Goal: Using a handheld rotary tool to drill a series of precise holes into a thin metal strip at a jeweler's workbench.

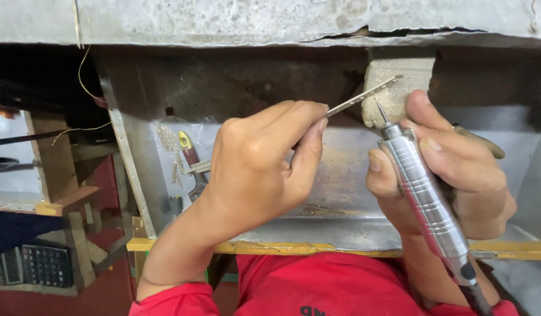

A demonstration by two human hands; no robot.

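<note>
While the left hand [256,167] pinches a thin metal strip [364,93] between thumb and fingertips, the strip runs toward two o'clock onto a pale wooden peg [399,79]; the right hand [452,164] is closed around a silver rotary handpiece [425,199], its bit pointing toward eleven o'clock, just beside the strip; a calculator [42,264] lies at eight o'clock.
</note>
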